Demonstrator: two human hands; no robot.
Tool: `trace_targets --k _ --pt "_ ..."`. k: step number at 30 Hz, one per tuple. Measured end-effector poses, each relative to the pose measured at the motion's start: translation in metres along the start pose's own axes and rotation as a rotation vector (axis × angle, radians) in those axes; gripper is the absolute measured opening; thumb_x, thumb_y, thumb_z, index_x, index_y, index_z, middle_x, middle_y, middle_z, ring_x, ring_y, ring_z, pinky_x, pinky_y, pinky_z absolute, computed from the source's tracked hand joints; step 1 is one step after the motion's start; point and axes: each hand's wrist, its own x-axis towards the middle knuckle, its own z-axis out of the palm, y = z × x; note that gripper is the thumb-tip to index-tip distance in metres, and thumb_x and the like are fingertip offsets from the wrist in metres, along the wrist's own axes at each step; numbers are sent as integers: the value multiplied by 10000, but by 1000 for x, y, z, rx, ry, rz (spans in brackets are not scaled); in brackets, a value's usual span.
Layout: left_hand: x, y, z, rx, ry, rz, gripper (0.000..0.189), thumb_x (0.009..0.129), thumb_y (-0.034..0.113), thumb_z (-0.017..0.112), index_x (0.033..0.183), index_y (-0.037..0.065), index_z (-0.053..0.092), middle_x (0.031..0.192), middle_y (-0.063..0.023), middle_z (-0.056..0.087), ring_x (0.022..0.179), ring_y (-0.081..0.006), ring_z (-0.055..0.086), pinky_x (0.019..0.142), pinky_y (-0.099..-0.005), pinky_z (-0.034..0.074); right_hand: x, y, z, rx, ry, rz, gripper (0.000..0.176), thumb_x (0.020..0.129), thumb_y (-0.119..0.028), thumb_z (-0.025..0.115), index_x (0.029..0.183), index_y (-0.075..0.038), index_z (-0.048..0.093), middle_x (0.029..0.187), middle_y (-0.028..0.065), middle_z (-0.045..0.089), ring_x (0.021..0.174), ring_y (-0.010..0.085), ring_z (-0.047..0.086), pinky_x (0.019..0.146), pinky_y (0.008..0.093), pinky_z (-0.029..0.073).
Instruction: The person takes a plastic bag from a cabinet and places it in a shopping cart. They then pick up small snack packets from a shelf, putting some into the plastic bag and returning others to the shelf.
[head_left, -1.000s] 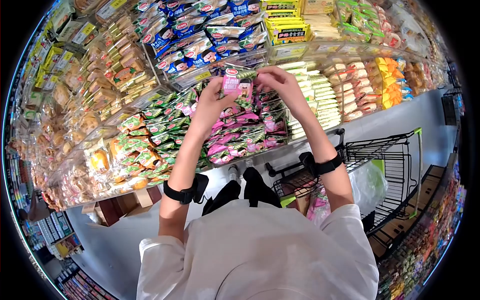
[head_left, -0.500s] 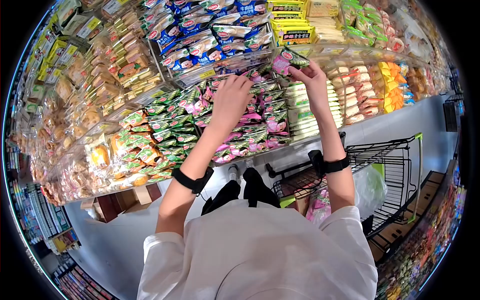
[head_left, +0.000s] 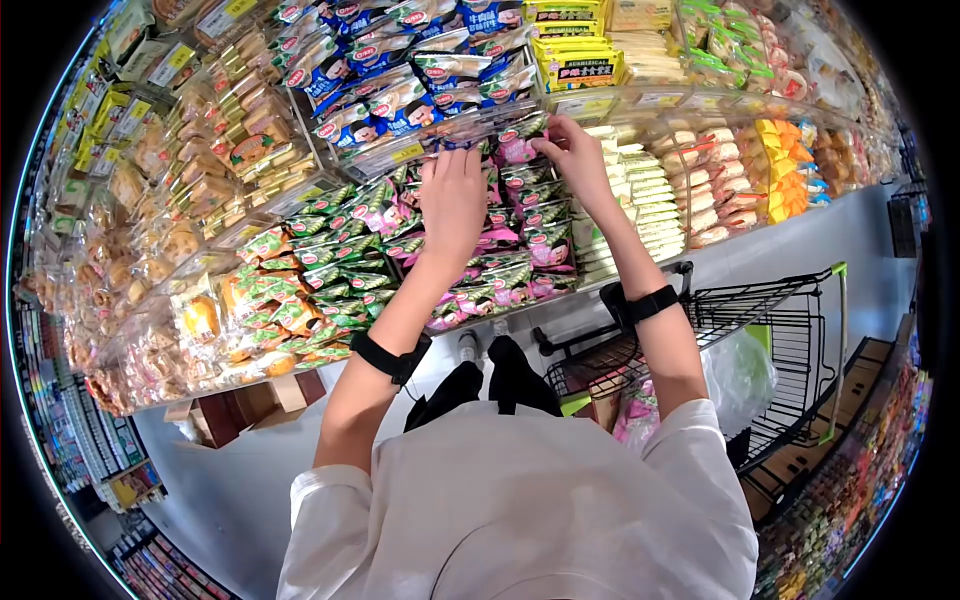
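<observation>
My right hand [head_left: 578, 165] pinches a pink-and-green snack packet [head_left: 517, 149] at its right end, over the back of the bin of pink packets. Below it, more pink-and-green snack packets [head_left: 505, 262] lie in stacked rows. My left hand [head_left: 455, 205] rests at the back left of this same bin, palm down, its fingers stretched toward the clear divider [head_left: 400, 152]. Its fingertips touch the packets there; the thumb is mostly hidden.
Blue snack packets [head_left: 400, 95] fill the bin behind the divider. White-and-green packets [head_left: 640, 195] sit to the right, green packets [head_left: 345, 245] to the left. A black wire shopping cart [head_left: 770, 300] with plastic bags stands at my right; an open cardboard box [head_left: 245, 410] lies on the floor at left.
My right hand has moved left and slightly down, bringing the pinched packet over the pink rows. The left hand has shifted slightly left, its fingers now straighter.
</observation>
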Motion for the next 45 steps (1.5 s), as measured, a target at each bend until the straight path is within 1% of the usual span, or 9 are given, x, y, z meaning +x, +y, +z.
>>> trace_targets --k 5,14,21,24,27,29,33,43,45 --pt "3 14 4 -206 37 -111 264 831 67 561 1077 -17 515 939 -166 591 878 -320 565 769 -409 440 -5 12 9 -3 88 -16 220 780 -124 684 908 18 576 771 125 659 688 191 640 638 305 493" --pt "0 20 15 -291 79 -99 211 850 18 492 1045 -55 528 995 -195 570 852 -387 578 707 -437 482 -9 22 14 93 167 -33 169 787 -87 664 885 22 581 756 115 658 679 175 640 633 287 487" --pt "5 15 7 -365 -19 -121 203 851 17 494 1034 -61 536 1004 -192 566 870 -388 575 741 -434 474 -7 25 16 -27 132 0 168 780 -89 668 868 27 583 722 114 645 642 179 624 607 300 476" --pt "1 18 1 -398 21 -152 206 851 21 501 1040 -56 530 1007 -191 560 909 -381 559 784 -420 456 -12 19 9 -55 86 73 173 817 -110 650 916 14 581 800 79 660 725 114 622 651 265 482" --pt "-5 25 -9 -426 69 -99 210 852 22 502 1051 -43 523 1011 -183 553 948 -369 539 820 -403 436 -25 9 3 0 164 75 168 816 -107 650 916 13 588 828 81 661 741 121 627 659 264 488" --pt "-11 34 -24 -483 43 -88 212 853 20 499 1057 -30 519 1014 -174 550 969 -361 527 833 -395 426 -35 -2 -3 28 259 23 177 791 -102 654 901 20 590 831 135 659 772 212 656 696 303 505" --pt "-30 62 -40 -653 1 -10 182 849 30 514 1025 -4 543 1010 -154 552 935 -331 548 831 -385 426 -74 -27 -12 64 411 -49 160 809 -101 617 908 22 590 824 136 657 760 213 648 700 309 499" --pt "-125 172 -20 -1023 -381 222 145 834 20 520 974 -3 547 992 -141 548 925 -328 541 796 -398 426 -278 -38 -63 173 647 318 156 861 -109 595 946 22 596 857 53 642 815 103 604 738 240 471" --pt "-148 198 -20 -1104 -470 262 121 841 33 519 954 2 549 982 -141 549 941 -328 538 803 -389 426 -324 -35 -71 170 764 334 151 838 -102 602 934 15 596 781 71 648 712 111 607 651 248 475"
